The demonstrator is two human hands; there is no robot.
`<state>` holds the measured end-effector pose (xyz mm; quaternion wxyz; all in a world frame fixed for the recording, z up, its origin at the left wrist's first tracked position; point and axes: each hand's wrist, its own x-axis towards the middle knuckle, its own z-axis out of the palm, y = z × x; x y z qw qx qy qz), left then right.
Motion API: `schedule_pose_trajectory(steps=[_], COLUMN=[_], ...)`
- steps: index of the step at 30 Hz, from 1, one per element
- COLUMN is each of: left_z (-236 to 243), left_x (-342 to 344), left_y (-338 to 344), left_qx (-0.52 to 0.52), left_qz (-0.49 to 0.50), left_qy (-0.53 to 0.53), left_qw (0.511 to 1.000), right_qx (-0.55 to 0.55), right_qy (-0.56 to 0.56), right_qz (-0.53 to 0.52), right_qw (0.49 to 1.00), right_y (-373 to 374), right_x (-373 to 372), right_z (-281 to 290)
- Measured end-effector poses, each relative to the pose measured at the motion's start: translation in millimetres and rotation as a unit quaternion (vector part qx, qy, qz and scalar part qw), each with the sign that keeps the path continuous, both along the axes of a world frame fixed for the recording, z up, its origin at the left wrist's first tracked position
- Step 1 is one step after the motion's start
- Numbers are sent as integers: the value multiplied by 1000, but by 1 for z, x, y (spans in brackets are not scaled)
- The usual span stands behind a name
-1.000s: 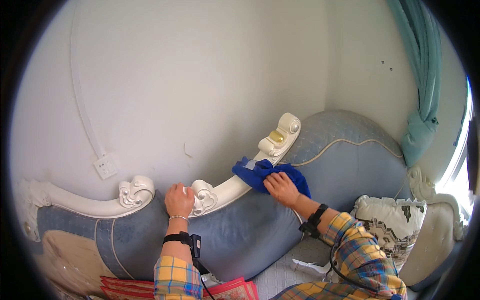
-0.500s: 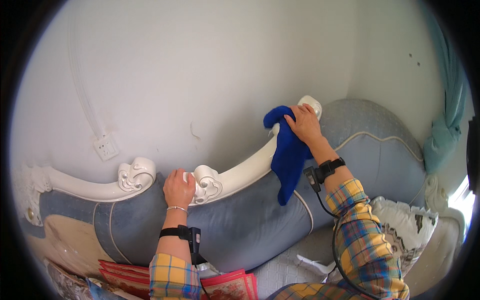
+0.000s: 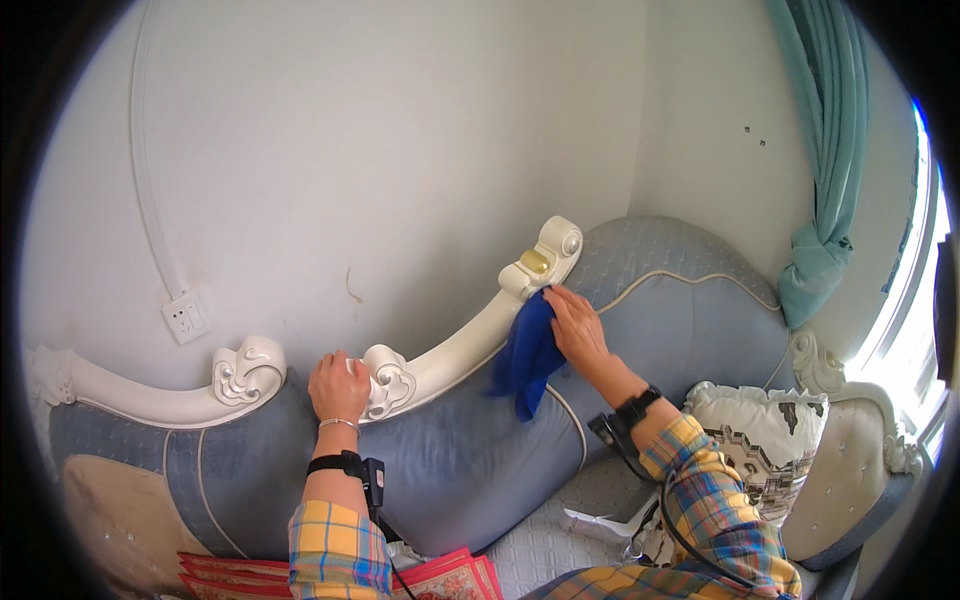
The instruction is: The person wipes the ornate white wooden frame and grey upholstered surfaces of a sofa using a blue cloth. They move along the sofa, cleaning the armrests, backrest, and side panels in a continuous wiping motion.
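A blue cloth (image 3: 530, 350) hangs from my right hand (image 3: 580, 328), whose fingers are closed on its upper end. The cloth lies against the upper part of the curved white trim (image 3: 455, 358) and drapes over the blue-grey padded sofa backrest (image 3: 460, 450). Just above my right hand the trim ends in a carved scroll (image 3: 560, 240) with a gold-coloured inset (image 3: 535, 262). My left hand (image 3: 338, 388) grips the top of the backrest, its thumb against the lower white scroll (image 3: 388, 380). Its fingertips are partly hidden behind the edge.
Red-edged patterned mats (image 3: 450, 578) lie on the seat below. A printed cushion (image 3: 765, 440) leans at the right, near a tied teal curtain (image 3: 820, 260). A wall socket (image 3: 186, 318) is at the left. Cables run along both my forearms.
My right hand has come down off the top scroll with the cloth, uncovering the gold inset. My left hand keeps its hold beside the lower scroll. The view has shifted right.
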<state>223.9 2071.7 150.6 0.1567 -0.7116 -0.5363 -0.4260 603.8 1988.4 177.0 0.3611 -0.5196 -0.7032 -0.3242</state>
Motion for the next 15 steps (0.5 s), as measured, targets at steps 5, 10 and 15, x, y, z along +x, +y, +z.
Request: schedule_pose_trajectory(steps=[5,10,15], left_z=[0,-3,-6], left_x=[0,-2,-2], left_y=[-1,1,3], left_qx=[-5,1,3], left_qz=[0,-2,10], left_qy=[-13,-10,0], left_qw=[1000,1000,1000], right_qx=[51,-85,93], right_qy=[93,67,61], right_qz=[2,-47,-11], right_qw=[994,993,994], right_y=[84,116,98], right_x=[-6,-7,-7], right_z=[73,46,5])
